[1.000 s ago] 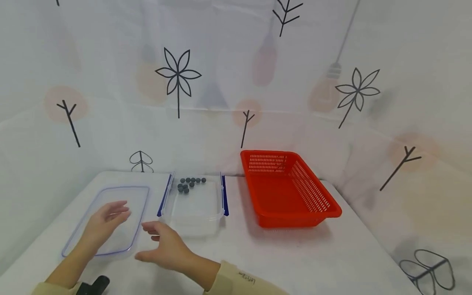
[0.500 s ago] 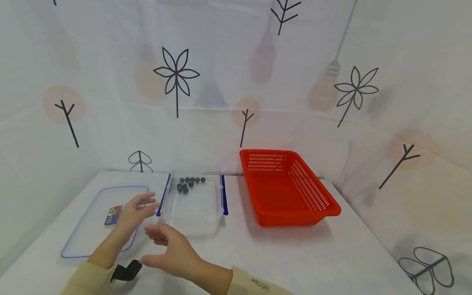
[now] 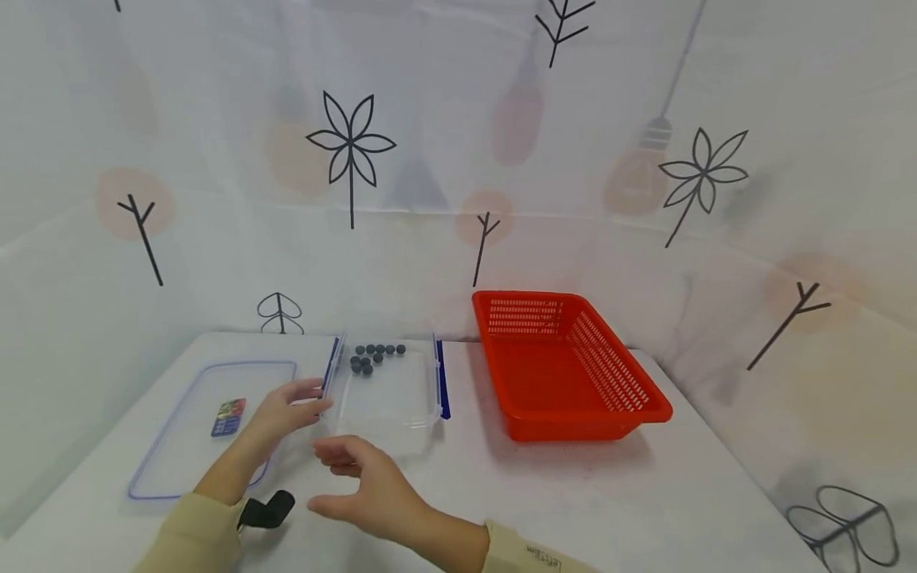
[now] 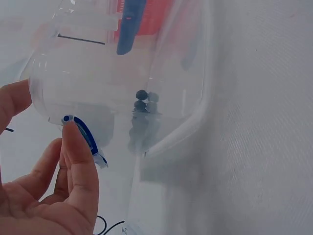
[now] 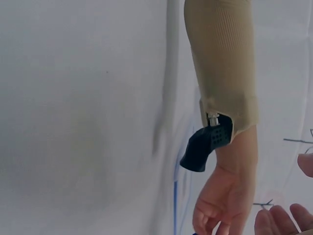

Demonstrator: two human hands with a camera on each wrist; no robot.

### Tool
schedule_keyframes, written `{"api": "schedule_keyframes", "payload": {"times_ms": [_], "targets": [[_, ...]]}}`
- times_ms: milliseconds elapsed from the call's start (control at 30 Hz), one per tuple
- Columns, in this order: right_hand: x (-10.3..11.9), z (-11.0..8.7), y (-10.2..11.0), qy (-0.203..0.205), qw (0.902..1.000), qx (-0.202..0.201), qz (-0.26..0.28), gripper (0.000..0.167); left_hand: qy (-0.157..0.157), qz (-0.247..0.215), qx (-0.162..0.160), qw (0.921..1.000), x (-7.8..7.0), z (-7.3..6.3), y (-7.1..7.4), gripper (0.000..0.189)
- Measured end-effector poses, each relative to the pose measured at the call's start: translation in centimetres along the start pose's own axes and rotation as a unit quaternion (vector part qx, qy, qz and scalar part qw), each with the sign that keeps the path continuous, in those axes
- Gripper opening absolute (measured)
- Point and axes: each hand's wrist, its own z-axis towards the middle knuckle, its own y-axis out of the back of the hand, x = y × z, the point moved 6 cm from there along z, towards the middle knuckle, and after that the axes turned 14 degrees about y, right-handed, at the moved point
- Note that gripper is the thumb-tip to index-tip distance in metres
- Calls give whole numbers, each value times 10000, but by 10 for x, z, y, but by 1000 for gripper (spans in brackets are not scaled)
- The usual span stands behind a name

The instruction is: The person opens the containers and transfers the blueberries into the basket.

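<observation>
At the near left corner of a clear plastic box (image 3: 383,426), your left hand (image 3: 282,412) is right in the action, fingers (image 3: 301,387) stretched forward and only gently bent, thumb parted from them, with nothing gripped. Look at the left wrist view: one fingertip overlaps the box's left blue latch (image 3: 332,362), though you can't tell whether the two are touching. Just nearer to you comes your right hand (image 3: 380,492), above the worktop (image 3: 645,509), thumb and gently curved fingers held wide apart, the gap between them unfilled. And the box itself? It sits upright at mid-worktop, its right blue latch (image 3: 444,382) hanging out on the far side from your left hand. Dark balls (image 3: 378,358) bunch towards its back left, five of them lined up along the far end. Over to your left, the clear lid (image 3: 179,450) with its bluish rim lies flat, a colourful label (image 3: 229,418) showing within its outline. Away to the right, and apart from the box, stands the red plastic basket (image 3: 566,428), walls pierced with slots. Down at your left cuff (image 3: 200,525), a black wrist camera (image 3: 268,509) juts out over the worktop.
</observation>
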Motion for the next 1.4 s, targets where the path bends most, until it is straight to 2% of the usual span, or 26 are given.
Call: {"api": "schedule_keyframes", "payload": {"times_ms": [100, 233, 633, 767, 1000, 1400], "targets": [[-2, -2, 8, -185, 9997, -54, 125, 45, -54, -107, 165, 9998, 0, 2, -2, 66], [-5, -1, 23, -476, 9983, -213, 273, 44, -92, -212, 190, 9996, 1, 4, -4, 65], [-19, 15, 71, -839, 9925, -885, -123, 39, -101, -479, 223, 9986, 1, 9, -12, 66], [-25, 23, 83, -943, 9900, -1039, -164, 36, -83, -618, 204, 9978, 1, 9, -13, 66], [-34, 39, 92, -920, 9878, -1251, -128, 37, 146, -1018, 185, 9945, 7, 8, -11, 60], [-51, 74, 116, -1260, 9773, -1690, -191, 36, 215, -1224, 215, 9920, 6, 5, -6, 55]]}}
